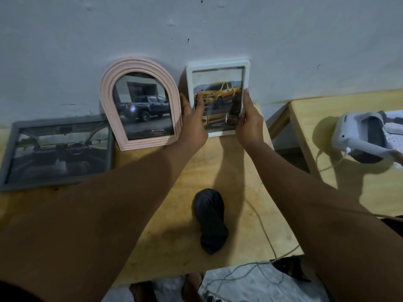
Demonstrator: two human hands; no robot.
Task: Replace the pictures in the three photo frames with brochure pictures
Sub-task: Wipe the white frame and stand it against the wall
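Observation:
Three photo frames stand along the wall on a wooden table [229,171]. A grey rectangular frame [57,152] at the left shows a car interior. A pink arched frame [140,103] in the middle shows a dark pickup truck. A white rectangular frame [218,97] to its right shows a yellow pickup. My left hand [193,125] holds the white frame's left edge, thumb on the glass. My right hand [248,123] grips its right edge, with fingers hidden behind the frame.
A black crumpled bag [210,221] lies on the table in front of me. A thin cable [263,232] runs across the table's right side. A white device [362,138] sits on a second wooden table [327,118] at the right. Feet show below the table edge.

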